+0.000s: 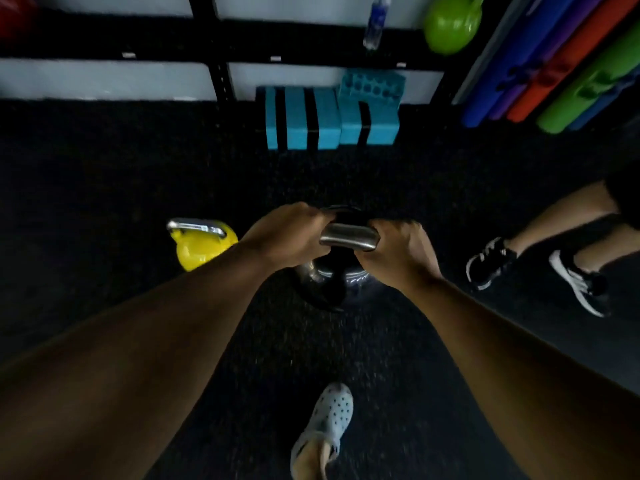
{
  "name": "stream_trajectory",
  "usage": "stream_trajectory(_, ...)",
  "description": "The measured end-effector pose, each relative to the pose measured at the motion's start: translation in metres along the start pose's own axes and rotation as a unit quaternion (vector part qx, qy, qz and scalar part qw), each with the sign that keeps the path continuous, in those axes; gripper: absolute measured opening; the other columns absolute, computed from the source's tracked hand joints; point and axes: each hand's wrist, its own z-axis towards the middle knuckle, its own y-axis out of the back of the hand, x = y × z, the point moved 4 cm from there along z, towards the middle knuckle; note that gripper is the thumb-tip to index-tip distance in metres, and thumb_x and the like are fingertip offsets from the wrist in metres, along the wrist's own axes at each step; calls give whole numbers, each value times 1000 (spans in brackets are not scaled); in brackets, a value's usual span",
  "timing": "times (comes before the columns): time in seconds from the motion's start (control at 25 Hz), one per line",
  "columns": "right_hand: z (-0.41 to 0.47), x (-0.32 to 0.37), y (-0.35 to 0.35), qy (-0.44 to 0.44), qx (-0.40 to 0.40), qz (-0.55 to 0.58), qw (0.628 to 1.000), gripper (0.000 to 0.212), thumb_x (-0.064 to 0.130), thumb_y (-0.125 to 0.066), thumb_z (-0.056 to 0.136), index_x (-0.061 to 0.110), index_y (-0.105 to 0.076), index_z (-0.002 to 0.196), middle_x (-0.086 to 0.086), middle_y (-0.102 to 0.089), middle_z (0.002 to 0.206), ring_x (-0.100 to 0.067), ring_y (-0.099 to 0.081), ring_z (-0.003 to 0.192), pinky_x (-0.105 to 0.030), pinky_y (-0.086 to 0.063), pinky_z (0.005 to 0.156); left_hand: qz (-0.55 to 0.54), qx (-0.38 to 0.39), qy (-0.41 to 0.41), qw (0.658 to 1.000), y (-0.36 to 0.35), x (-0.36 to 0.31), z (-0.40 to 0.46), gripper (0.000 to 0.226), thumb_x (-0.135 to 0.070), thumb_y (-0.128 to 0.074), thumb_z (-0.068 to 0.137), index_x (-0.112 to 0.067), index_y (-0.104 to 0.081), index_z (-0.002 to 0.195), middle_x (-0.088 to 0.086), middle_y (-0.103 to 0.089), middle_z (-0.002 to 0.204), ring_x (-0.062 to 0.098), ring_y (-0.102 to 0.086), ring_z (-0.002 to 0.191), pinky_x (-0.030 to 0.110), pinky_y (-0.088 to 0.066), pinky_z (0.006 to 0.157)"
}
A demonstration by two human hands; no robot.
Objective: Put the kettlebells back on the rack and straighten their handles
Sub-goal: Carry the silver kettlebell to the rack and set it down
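Note:
A black kettlebell with a steel handle is in the middle of the dark floor. My left hand grips the handle's left end and my right hand grips its right end. A yellow kettlebell stands upright on the floor just left of my left forearm, its steel handle on top. A green kettlebell sits on the black rack at the top right. Whether the black kettlebell touches the floor I cannot tell.
Teal foam blocks stand on the floor under the rack. Rolled mats in blue, orange and green lean at the right. Another person's legs and black shoes are at the right. My foot in a pale clog is below. A bottle is on the rack.

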Motion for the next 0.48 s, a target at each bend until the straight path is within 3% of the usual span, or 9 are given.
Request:
stream_trajectory(0.16, 136, 17, 28, 60, -42, 11, 997, 10, 19, -64, 78, 14, -71, 82, -5, -74, 73, -25, -70, 64, -32, -56, 57, 31, -39, 12, 999, 68, 64, 95, 29, -24, -68, 77, -21, -67, 105, 3, -74, 88, 21, -72, 78, 20, -42, 58)
stream_trajectory(0.28, 242, 28, 40, 93, -44, 18, 994, 15, 23, -65, 79, 14, -70, 91, -5, -75, 82, -23, -71, 72, -35, -60, 64, 1, -66, 67, 996, 115, 111, 158, 36, -28, -67, 82, -25, -60, 117, 3, -71, 102, 24, -69, 91, 27, -47, 70)
stream_trajectory(0.4, 351, 41, 43, 106, -13, 18, 994, 20, 27, -65, 80, 15, -68, 96, -1, -73, 83, -19, -68, 72, -32, -57, 63, -27, -90, 112, 989, 151, 173, 220, 27, -33, -62, 87, -25, -58, 113, 0, -69, 100, 21, -67, 89, 27, -45, 69)
stream_trajectory(0.48, 408, 52, 41, 104, -2, 21, 994, 15, 27, -67, 81, 16, -67, 91, 4, -69, 77, -14, -62, 66, -24, -48, 57, -24, -93, 119, 988, 167, 210, 255, 24, -35, -61, 88, -23, -58, 109, -2, -68, 96, 18, -67, 85, 25, -40, 66)
